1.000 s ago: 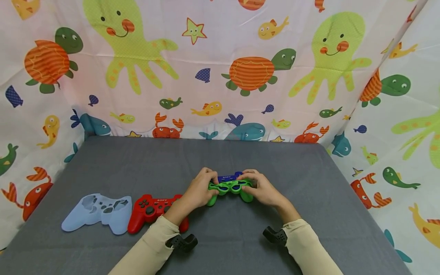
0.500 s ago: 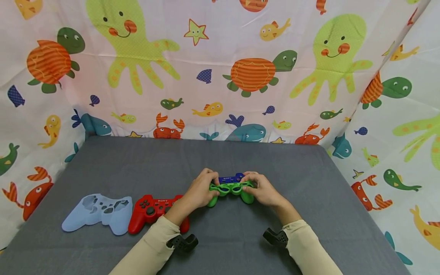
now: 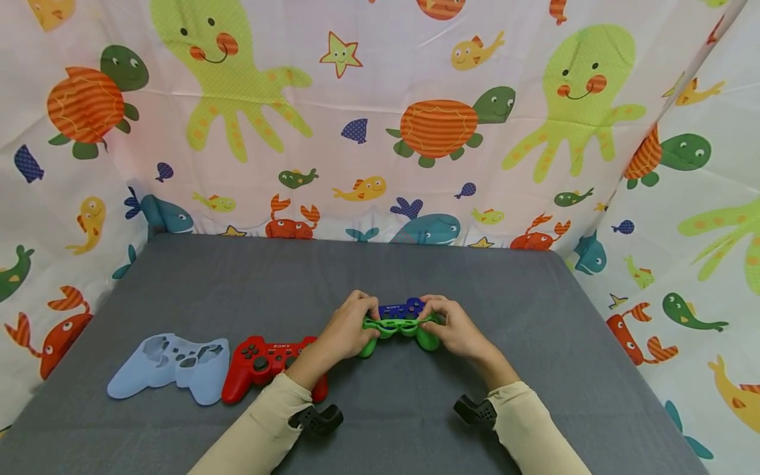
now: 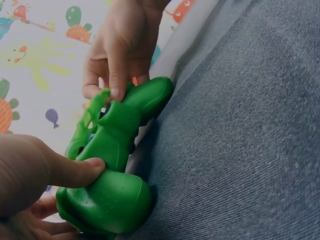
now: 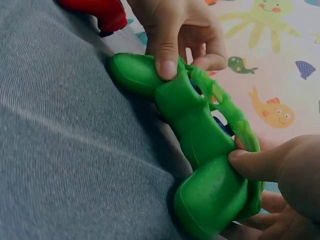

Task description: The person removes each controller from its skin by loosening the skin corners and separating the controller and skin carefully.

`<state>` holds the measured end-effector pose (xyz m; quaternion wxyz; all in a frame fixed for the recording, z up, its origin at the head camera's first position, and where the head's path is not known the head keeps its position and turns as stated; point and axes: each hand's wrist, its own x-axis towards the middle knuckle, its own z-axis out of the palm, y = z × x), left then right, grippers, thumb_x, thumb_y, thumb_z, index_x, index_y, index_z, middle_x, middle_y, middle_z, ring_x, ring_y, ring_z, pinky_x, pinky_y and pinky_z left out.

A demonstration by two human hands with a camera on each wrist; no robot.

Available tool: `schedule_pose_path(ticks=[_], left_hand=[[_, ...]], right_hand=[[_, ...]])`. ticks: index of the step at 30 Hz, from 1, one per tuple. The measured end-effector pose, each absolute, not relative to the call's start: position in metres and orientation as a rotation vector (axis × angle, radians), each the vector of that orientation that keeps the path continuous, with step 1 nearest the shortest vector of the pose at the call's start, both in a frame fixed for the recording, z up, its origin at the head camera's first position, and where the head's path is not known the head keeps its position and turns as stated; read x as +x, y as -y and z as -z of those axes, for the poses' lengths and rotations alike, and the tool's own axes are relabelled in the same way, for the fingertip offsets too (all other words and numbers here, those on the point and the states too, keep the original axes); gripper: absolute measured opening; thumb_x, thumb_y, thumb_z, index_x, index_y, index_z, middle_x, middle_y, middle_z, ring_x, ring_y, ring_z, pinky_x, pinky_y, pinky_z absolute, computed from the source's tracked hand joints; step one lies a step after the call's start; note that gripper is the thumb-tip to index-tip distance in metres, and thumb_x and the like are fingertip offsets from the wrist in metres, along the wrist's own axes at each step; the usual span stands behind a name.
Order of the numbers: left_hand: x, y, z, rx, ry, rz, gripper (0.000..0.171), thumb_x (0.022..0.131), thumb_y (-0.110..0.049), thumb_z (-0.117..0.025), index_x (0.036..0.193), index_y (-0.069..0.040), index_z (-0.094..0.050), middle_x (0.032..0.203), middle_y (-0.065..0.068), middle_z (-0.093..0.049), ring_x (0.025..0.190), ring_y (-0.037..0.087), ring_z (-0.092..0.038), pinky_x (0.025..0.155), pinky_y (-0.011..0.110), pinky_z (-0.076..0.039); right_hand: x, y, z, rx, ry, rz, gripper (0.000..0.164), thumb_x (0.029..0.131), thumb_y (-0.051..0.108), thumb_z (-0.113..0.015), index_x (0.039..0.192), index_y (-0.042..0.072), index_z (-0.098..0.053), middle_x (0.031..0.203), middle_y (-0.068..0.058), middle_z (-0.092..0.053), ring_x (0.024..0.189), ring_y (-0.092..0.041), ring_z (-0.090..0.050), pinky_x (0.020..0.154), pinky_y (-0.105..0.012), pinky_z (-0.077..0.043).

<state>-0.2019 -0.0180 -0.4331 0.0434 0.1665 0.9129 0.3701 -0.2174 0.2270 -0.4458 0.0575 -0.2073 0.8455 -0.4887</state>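
Observation:
A blue Sony game controller [image 3: 392, 309] sits partly inside a green rubbery controller cover [image 3: 426, 339] on the table. My left hand [image 3: 349, 328] pinches the cover at its left side, with the thumb [image 4: 90, 170] pressed on the green wall near the grip. At the other end, my right hand [image 3: 456, 328] pinches the cover's edge between thumb [image 5: 245, 162] and fingers. The cover's upper face is lifted and stretched toward me, so the controller's top shows behind it. Inside the green grips, the controller's handles are hidden.
A red Sony controller [image 3: 240, 379] lies on the grey cloth left of my hands, partly under my left forearm. Farther left lies a pale blue controller cover [image 3: 204, 382]. A printed sea-animal curtain [image 3: 374, 79] closes off the table's back and sides.
The green cover's upper face has been pulled up and toward me, and more of the blue controller shows. My right fingers have drawn back from the controller's top to the cover's edge.

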Motion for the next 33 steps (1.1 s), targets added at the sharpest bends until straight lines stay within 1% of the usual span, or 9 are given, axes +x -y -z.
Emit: schedule_pose_path(ticks=[3, 5, 9, 11, 17, 21, 25, 29, 33], left_hand=[[-0.201, 0.018, 0.433, 0.521, -2.809, -1.134, 0.031, 0.085, -0.008, -0.081, 0.077, -0.017, -0.052, 0.119, 0.007, -0.054, 0.09, 0.023, -0.054, 0.073, 0.036, -0.04], [-0.201, 0.018, 0.433, 0.526, -2.816, -1.14, 0.032, 0.085, -0.008, -0.081, 0.074, -0.017, -0.052, 0.119, 0.007, -0.054, 0.09, 0.023, -0.054, 0.073, 0.037, -0.04], [-0.201, 0.018, 0.434, 0.524, -2.825, -1.15, 0.033, 0.083, -0.008, -0.082, 0.071, -0.017, -0.053, 0.119, 0.007, -0.056, 0.096, 0.024, -0.057, 0.076, 0.039, -0.042], [-0.201, 0.018, 0.435, 0.511, -2.822, -1.166, 0.032, 0.082, -0.007, -0.083, 0.071, -0.016, -0.054, 0.119, 0.007, -0.057, 0.1, 0.025, -0.058, 0.079, 0.04, -0.045], [-0.205, 0.02, 0.437, 0.467, -2.792, -1.228, 0.029, 0.08, -0.007, -0.085, 0.075, -0.015, -0.058, 0.12, 0.007, -0.06, 0.108, 0.029, -0.06, 0.084, 0.042, -0.051], [-0.207, 0.022, 0.439, 0.473, -2.808, -1.242, 0.032, 0.077, -0.009, -0.088, 0.077, -0.013, -0.056, 0.114, 0.006, -0.061, 0.103, 0.025, -0.06, 0.082, 0.038, -0.05], [-0.207, 0.024, 0.439, 0.469, -2.821, -1.228, 0.034, 0.076, -0.011, -0.089, 0.078, -0.013, -0.055, 0.109, 0.005, -0.06, 0.094, 0.021, -0.056, 0.077, 0.035, -0.046], [-0.207, 0.024, 0.437, 0.44, -2.812, -1.178, 0.032, 0.079, -0.016, -0.088, 0.083, -0.015, -0.056, 0.11, 0.005, -0.057, 0.092, 0.02, -0.055, 0.076, 0.036, -0.046], [-0.206, 0.026, 0.435, 0.42, -2.792, -1.15, 0.028, 0.081, -0.018, -0.087, 0.087, -0.017, -0.06, 0.11, 0.005, -0.056, 0.093, 0.021, -0.055, 0.078, 0.038, -0.048]], right_hand=[[-0.218, -0.228, 0.444, -0.666, -2.571, 1.454, 0.008, 0.093, -0.006, -0.064, 0.087, -0.002, -0.068, 0.138, -0.031, -0.053, 0.135, -0.049, -0.046, 0.106, -0.064, -0.043], [-0.218, -0.231, 0.443, -0.684, -2.571, 1.432, 0.008, 0.093, -0.003, -0.065, 0.09, -0.001, -0.071, 0.138, -0.031, -0.053, 0.134, -0.049, -0.047, 0.105, -0.064, -0.044], [-0.218, -0.238, 0.442, -0.699, -2.553, 1.419, 0.012, 0.096, 0.001, -0.063, 0.099, 0.0, -0.075, 0.141, -0.03, -0.054, 0.136, -0.049, -0.047, 0.106, -0.067, -0.042], [-0.219, -0.239, 0.442, -0.701, -2.552, 1.418, 0.013, 0.097, 0.003, -0.064, 0.101, -0.001, -0.076, 0.14, -0.029, -0.055, 0.137, -0.048, -0.047, 0.106, -0.067, -0.041], [-0.219, -0.232, 0.443, -0.67, -2.569, 1.46, 0.004, 0.091, 0.002, -0.072, 0.09, 0.0, -0.073, 0.136, -0.03, -0.057, 0.128, -0.047, -0.056, 0.101, -0.06, -0.049], [-0.219, -0.231, 0.445, -0.65, -2.59, 1.47, 0.005, 0.09, 0.001, -0.073, 0.086, 0.0, -0.072, 0.134, -0.029, -0.059, 0.128, -0.045, -0.056, 0.102, -0.059, -0.048], [-0.22, -0.231, 0.447, -0.657, -2.595, 1.474, 0.004, 0.091, 0.002, -0.072, 0.092, -0.002, -0.072, 0.134, -0.029, -0.059, 0.129, -0.046, -0.055, 0.106, -0.061, -0.045], [-0.221, -0.233, 0.447, -0.667, -2.587, 1.483, 0.008, 0.092, 0.001, -0.071, 0.099, -0.002, -0.072, 0.134, -0.029, -0.059, 0.126, -0.046, -0.057, 0.106, -0.061, -0.045], [-0.22, -0.234, 0.446, -0.684, -2.592, 1.479, 0.009, 0.096, 0.003, -0.066, 0.1, -0.002, -0.072, 0.133, -0.029, -0.06, 0.126, -0.046, -0.057, 0.103, -0.06, -0.047]])
